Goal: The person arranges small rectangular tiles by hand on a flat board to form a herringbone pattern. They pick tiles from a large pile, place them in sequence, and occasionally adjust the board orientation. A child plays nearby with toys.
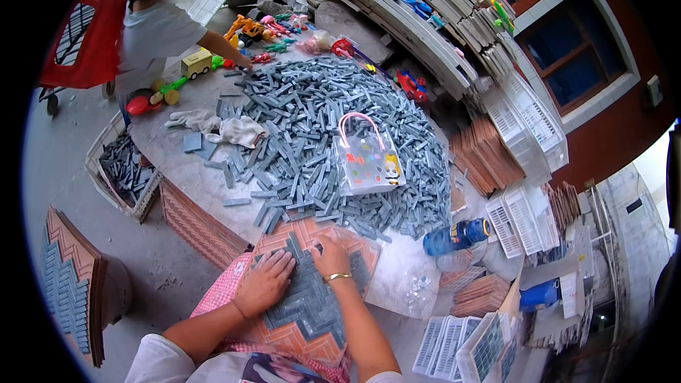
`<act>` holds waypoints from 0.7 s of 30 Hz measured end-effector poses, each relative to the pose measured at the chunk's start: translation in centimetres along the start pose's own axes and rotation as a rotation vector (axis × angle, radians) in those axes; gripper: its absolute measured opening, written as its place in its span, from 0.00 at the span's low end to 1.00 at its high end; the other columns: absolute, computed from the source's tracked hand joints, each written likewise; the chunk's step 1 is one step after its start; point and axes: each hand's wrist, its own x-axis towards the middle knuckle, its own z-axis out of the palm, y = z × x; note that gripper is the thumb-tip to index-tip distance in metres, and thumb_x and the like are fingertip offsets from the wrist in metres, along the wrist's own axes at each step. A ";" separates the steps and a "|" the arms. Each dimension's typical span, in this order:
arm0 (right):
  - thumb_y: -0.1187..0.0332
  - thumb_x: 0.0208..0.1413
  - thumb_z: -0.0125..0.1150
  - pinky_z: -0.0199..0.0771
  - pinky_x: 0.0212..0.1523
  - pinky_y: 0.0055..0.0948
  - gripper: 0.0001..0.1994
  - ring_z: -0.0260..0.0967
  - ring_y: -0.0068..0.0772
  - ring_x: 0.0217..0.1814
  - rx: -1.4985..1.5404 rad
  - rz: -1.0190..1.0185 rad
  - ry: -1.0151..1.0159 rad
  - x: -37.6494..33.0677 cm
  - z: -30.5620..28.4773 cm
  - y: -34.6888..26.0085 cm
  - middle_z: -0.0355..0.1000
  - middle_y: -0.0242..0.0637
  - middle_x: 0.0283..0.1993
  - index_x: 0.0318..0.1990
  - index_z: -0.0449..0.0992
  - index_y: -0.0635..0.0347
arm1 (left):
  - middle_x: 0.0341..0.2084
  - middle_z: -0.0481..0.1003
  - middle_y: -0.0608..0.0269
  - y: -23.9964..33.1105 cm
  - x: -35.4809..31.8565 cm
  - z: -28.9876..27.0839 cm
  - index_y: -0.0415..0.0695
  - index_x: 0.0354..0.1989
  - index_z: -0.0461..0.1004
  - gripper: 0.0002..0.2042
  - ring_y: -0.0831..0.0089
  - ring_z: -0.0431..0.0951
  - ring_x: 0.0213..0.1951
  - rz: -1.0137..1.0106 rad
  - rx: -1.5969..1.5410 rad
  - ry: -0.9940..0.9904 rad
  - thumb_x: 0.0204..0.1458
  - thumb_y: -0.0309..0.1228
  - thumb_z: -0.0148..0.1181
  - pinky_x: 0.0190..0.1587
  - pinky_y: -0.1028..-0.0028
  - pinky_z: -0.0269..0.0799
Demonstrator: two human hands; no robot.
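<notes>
An orange herringbone tray [369, 252], partly filled with grey strip tiles [308, 298], slants across my lap. My left hand [268, 282] lies flat on its left side, fingers stretched over the grey strips. Higher up and to the right, my right hand [330, 257] has its fingers curled together against the tray's upper part. Whatever sits between those fingertips is hidden. Just beyond the tray spreads a big heap of loose grey strip tiles [298, 135]. On the heap stands a clear plastic bag [365, 167] with a pink handle.
White gloves [241, 131] and bright toys [248, 28] lie on the table's far left, where another person [159, 35] reaches in. A blue bottle [457, 236] lies at the right. Stacked orange trays [479, 152] and white crates [525, 220] stand beyond it. A filled tray [67, 291] stands lower left.
</notes>
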 end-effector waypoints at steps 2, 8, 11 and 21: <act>0.67 0.41 0.65 0.69 0.42 0.43 0.15 0.68 0.50 0.43 0.021 0.008 -0.078 -0.2 -0.3 -0.1 0.70 0.45 0.41 0.39 0.73 0.58 | 0.53 0.65 0.54 -0.1 -0.1 0.0 0.38 0.52 0.66 0.21 0.61 0.61 0.58 0.006 0.000 0.002 0.49 0.33 0.53 0.62 0.60 0.53; 0.68 0.42 0.65 0.69 0.41 0.42 0.15 0.68 0.48 0.43 0.095 -0.135 -0.081 0.4 -0.1 1.3 0.71 0.46 0.39 0.40 0.74 0.58 | 0.53 0.65 0.53 0.0 -0.1 0.3 0.36 0.52 0.65 0.21 0.59 0.61 0.58 0.009 0.002 0.013 0.49 0.32 0.51 0.61 0.59 0.53; 0.68 0.43 0.64 0.70 0.39 0.40 0.13 0.70 0.45 0.38 0.302 -0.091 -0.098 1.1 -0.8 3.3 0.73 0.44 0.35 0.38 0.75 0.58 | 0.53 0.65 0.53 0.1 0.0 0.7 0.36 0.52 0.66 0.21 0.59 0.61 0.58 -0.001 -0.018 0.018 0.49 0.31 0.51 0.61 0.59 0.53; 0.67 0.43 0.64 0.70 0.33 0.34 0.07 0.72 0.38 0.29 0.177 0.003 0.029 0.6 1.7 3.2 0.74 0.40 0.27 0.29 0.76 0.57 | 0.54 0.65 0.55 0.2 0.0 0.4 0.39 0.52 0.67 0.22 0.61 0.61 0.59 -0.017 0.001 0.022 0.46 0.32 0.55 0.61 0.60 0.53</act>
